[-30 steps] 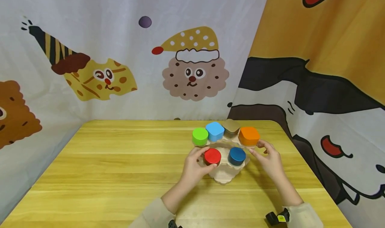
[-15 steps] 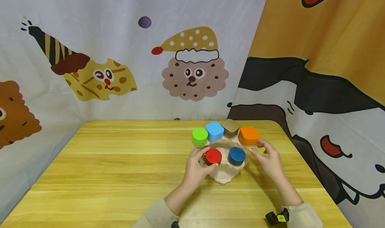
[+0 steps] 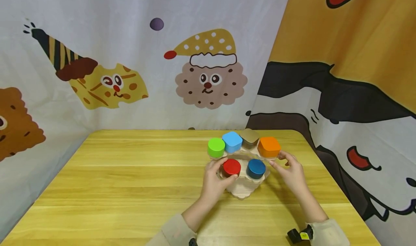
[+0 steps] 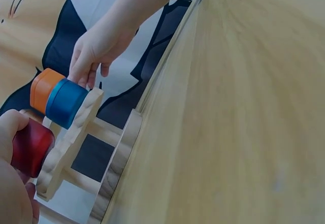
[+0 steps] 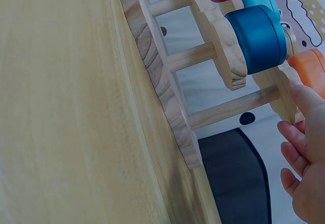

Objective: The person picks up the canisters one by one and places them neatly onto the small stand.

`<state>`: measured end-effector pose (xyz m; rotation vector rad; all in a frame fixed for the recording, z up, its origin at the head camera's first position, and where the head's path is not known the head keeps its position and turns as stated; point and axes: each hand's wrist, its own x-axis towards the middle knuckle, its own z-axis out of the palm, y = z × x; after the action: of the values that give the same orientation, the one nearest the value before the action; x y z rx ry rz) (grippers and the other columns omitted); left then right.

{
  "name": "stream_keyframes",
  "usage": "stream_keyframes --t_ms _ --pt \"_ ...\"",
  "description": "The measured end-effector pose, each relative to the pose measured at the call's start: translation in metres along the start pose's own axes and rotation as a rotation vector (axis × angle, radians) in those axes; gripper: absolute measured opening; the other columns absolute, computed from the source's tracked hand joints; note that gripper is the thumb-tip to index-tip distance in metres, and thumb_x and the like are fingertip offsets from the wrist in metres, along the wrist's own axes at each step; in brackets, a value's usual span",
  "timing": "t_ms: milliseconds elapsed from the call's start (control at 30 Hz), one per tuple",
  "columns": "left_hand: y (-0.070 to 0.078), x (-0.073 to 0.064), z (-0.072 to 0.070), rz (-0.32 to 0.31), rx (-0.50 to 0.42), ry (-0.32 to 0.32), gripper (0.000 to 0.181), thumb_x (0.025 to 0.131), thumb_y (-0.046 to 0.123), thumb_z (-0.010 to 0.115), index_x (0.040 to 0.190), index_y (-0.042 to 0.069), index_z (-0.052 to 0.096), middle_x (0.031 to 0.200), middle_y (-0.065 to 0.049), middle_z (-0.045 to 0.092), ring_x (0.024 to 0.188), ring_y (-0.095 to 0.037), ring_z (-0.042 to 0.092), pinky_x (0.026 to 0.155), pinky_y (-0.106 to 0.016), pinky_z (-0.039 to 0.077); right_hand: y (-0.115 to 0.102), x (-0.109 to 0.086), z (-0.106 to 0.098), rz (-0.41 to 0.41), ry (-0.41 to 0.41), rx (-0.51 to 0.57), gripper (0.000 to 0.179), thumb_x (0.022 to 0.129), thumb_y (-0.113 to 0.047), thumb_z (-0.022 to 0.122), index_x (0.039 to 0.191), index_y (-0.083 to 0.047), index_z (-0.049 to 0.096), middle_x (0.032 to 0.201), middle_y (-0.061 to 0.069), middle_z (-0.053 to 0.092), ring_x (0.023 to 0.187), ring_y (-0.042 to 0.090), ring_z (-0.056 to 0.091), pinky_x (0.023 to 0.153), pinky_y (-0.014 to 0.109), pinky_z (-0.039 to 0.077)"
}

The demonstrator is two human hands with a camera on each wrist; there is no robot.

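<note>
A tiered wooden stand [image 3: 241,189] is on the table, with several coloured blocks on its two scalloped shelves. My left hand [image 3: 212,183] grips a red block [image 3: 232,166] between thumb and fingers at the left of the lower shelf; this block [image 4: 32,148] sits right at the shelf in the left wrist view. Beside it stands a round dark blue block [image 3: 256,168]. With thumb and fingertips, my right hand [image 3: 291,172] pinches the right end of the upper shelf [image 5: 287,99], just below an orange block [image 3: 269,146].
Along the upper shelf, left of the orange block, stand a green block [image 3: 216,147], a light blue block [image 3: 232,141] and a brown block [image 3: 250,137]. The wooden table [image 3: 113,188] reaches back to a cartoon-printed curtain [image 3: 130,51].
My left hand has shifted slightly to the right together with the red block. The right hand and the stand stay where they were.
</note>
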<state>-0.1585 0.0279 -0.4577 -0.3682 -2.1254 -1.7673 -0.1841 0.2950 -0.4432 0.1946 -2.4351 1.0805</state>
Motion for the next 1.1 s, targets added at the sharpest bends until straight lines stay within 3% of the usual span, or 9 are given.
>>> stream_keyframes --t_ms 300,700,867,1100 --pt "-0.0005 0.0005 0.0041 0.029 0.026 0.044 0.057 0.068 0.011 0.087 0.120 0.002 0.065 0.113 -0.007 0.060 0.108 -0.026 0.048 0.087 -0.036 0.048 0.0004 0.0003 -0.0001 -0.002 0.003 -0.006 0.039 0.086 -0.016 0.073 0.116 0.005 0.059 0.103 0.018 0.060 0.096 0.025 0.050 0.077 0.035 0.035" --pt "-0.0050 0.0004 0.0061 0.054 0.114 0.052 0.057 0.067 0.015 0.087 0.119 0.004 0.066 0.108 -0.004 0.061 0.104 -0.024 0.049 0.083 -0.037 0.045 0.0008 0.0002 -0.0001 0.006 -0.001 -0.001 0.039 0.086 -0.016 0.074 0.116 0.004 0.060 0.103 0.018 0.060 0.097 0.026 0.051 0.077 0.035 0.035" --pt "-0.0062 -0.0001 0.0061 0.039 0.107 0.054 0.053 0.068 0.014 0.086 0.117 0.009 0.066 0.106 -0.003 0.060 0.102 -0.022 0.049 0.082 -0.035 0.045 0.0013 -0.0003 0.0002 0.007 -0.002 0.003 0.039 0.086 -0.017 0.074 0.116 0.004 0.060 0.103 0.017 0.059 0.097 0.027 0.051 0.078 0.036 0.036" --pt "-0.0059 -0.0002 0.0050 0.068 0.094 0.049 0.050 0.068 0.013 0.087 0.114 0.011 0.067 0.105 -0.003 0.060 0.099 -0.021 0.048 0.076 -0.033 0.046 0.0018 -0.0005 0.0002 0.014 -0.005 0.000 0.041 0.086 -0.019 0.073 0.117 0.005 0.059 0.105 0.018 0.059 0.098 0.027 0.051 0.078 0.036 0.036"
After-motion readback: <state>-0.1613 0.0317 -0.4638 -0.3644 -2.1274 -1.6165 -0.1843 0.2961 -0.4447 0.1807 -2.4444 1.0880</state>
